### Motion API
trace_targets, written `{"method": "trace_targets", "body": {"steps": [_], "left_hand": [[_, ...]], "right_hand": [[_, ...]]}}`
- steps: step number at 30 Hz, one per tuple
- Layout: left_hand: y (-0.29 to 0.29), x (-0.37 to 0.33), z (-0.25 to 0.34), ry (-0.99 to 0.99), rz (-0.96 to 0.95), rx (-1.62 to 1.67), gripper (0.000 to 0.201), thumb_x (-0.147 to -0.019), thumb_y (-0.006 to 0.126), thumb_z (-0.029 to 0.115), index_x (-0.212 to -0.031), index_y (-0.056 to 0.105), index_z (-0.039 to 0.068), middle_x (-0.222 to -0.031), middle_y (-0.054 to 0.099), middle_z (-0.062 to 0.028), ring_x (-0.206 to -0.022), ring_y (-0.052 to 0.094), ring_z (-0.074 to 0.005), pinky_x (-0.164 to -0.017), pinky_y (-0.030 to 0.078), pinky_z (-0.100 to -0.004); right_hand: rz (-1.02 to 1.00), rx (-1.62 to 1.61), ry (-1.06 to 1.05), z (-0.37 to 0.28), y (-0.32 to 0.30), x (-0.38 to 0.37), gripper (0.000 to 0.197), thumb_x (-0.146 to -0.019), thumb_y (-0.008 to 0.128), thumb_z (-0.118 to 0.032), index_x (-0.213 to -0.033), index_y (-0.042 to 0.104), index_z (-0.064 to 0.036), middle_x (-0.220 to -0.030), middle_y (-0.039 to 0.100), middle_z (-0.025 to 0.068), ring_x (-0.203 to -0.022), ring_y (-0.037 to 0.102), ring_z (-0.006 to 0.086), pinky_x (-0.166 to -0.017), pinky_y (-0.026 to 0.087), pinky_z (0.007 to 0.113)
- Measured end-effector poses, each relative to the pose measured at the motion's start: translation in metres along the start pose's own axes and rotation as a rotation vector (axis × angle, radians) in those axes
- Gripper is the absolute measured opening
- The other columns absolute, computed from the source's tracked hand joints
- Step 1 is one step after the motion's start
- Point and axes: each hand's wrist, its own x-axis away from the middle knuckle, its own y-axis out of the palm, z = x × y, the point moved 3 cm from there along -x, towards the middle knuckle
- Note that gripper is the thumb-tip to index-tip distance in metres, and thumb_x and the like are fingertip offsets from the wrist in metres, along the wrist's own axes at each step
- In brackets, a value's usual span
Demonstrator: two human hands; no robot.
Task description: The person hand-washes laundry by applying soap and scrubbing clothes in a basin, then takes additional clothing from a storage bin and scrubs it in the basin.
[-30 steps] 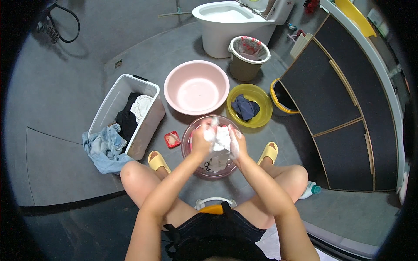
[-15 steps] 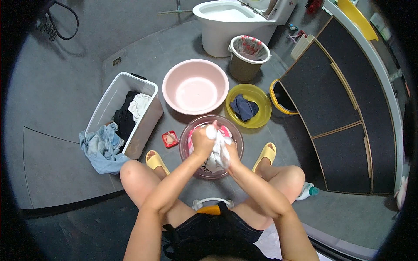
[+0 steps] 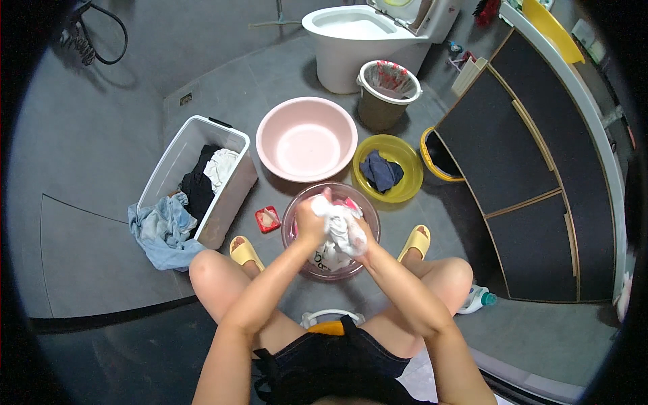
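Observation:
My left hand is closed around one part of a white garment covered in suds, with some pink and dark print on it. Gripping the same soapy cloth from the other side is my right hand. Both hands are held close together over a translucent brownish-pink basin on the floor between my feet. The lower part of the garment rests in the basin, partly hidden by my hands and forearms. Left of the basin lies a small red dish with a pale bar of soap in it.
Beyond are a pink basin and a yellow-green basin with dark blue cloth. A clear bin of clothes stands left, jeans over its edge. A waste bin, toilet, dark cabinet and bottle surround me.
My hands have shifted slightly against each other, and the garment between them is bunched differently. The whole view has moved a little; the surrounding things stay in place.

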Motion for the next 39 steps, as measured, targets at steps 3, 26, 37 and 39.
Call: {"method": "trace_targets", "body": {"steps": [3,26,37,39], "left_hand": [[0.009,-0.018,-0.021,-0.290,0.000,0.338,0.040,-0.085,0.051,0.036,-0.058,0.052,0.006,-0.053,0.048,0.0015,-0.050,0.043,-0.0065,-0.042,0.032,-0.0244],[-0.017,-0.027,-0.011,-0.238,0.224,0.280,0.031,-0.078,0.062,0.031,-0.077,0.057,0.000,-0.065,0.051,0.0020,-0.058,0.043,-0.0076,-0.053,0.036,-0.0224],[-0.012,-0.016,-0.009,0.007,0.202,0.357,0.014,-0.077,0.060,0.012,-0.069,0.057,0.001,-0.068,0.058,-0.0023,-0.063,0.051,-0.0099,-0.057,0.041,-0.0259],[0.001,0.008,-0.005,0.167,-0.005,0.028,0.013,-0.075,0.060,0.009,-0.064,0.058,0.001,-0.066,0.059,-0.0063,-0.061,0.055,-0.0159,-0.057,0.042,-0.0275]], "right_hand": [[-0.580,-0.270,0.153,-0.005,-0.016,-0.019,0.030,-0.085,0.048,-0.035,-0.092,0.056,-0.0067,-0.078,0.058,0.0006,-0.065,0.055,0.0102,-0.056,0.044,0.023],[0.010,0.368,-0.167,-0.001,-0.032,-0.026,0.032,-0.085,0.050,-0.030,-0.100,0.051,-0.0021,-0.093,0.055,0.0058,-0.082,0.051,0.0118,-0.075,0.041,0.024],[0.017,0.139,-0.220,0.013,-0.040,-0.033,0.019,-0.081,0.056,-0.021,-0.090,0.056,-0.0036,-0.085,0.056,0.0040,-0.081,0.054,0.0127,-0.070,0.044,0.025],[0.052,0.025,-0.179,0.014,-0.032,-0.027,0.018,-0.082,0.056,-0.020,-0.091,0.057,-0.0050,-0.084,0.057,0.0045,-0.076,0.056,0.0145,-0.063,0.047,0.026]]}}
